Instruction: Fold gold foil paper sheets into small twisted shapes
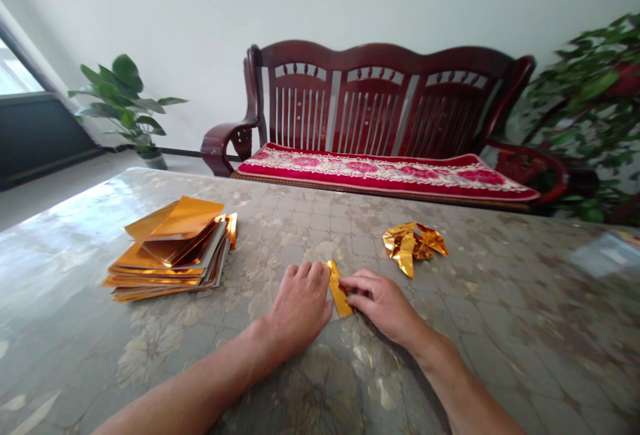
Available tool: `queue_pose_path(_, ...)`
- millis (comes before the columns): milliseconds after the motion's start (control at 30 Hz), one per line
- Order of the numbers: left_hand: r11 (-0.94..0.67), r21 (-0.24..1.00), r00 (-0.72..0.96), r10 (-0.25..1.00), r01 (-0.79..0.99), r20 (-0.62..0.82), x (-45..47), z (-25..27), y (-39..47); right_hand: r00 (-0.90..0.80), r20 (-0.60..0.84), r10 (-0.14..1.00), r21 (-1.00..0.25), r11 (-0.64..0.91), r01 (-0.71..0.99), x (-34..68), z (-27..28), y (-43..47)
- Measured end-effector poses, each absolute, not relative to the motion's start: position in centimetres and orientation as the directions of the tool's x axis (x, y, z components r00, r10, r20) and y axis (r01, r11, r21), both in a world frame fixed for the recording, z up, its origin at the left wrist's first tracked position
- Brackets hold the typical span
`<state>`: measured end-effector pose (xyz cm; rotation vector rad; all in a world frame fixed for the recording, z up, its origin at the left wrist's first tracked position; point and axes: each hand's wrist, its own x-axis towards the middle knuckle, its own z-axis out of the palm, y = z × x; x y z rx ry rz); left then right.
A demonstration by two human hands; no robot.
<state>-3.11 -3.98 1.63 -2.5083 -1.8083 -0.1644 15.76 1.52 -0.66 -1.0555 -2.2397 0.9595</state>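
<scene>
A narrow folded strip of gold foil paper (341,292) lies on the table in front of me, between my two hands. My left hand (304,298) rests palm down at its left edge, fingers bent together and fingertips touching the paper's upper left side. On the opposite edge, my right hand (379,300) pinches the paper between thumb and fingers. To the left is an uneven stack of gold foil sheets (170,265). Several folded gold foil pieces (414,246) lie in a loose heap beyond my right hand.
The patterned, glossy tabletop (260,382) spans the foreground. Behind it stands a dark red wooden bench (370,108) with a floral cushion (390,170). A transparent plastic item (605,254) lies at the right. Potted plants flank the bench, one at left (130,102).
</scene>
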Motion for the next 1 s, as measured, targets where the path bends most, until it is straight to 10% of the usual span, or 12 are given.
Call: queue_pose_path(1000,-0.251,-0.022,0.251,0.953,0.968,0.167,-1.9,0.8,-4.1,-0.611,0.157,0.776,-0.593,0.569,0.570,15.1,-0.5,0.4)
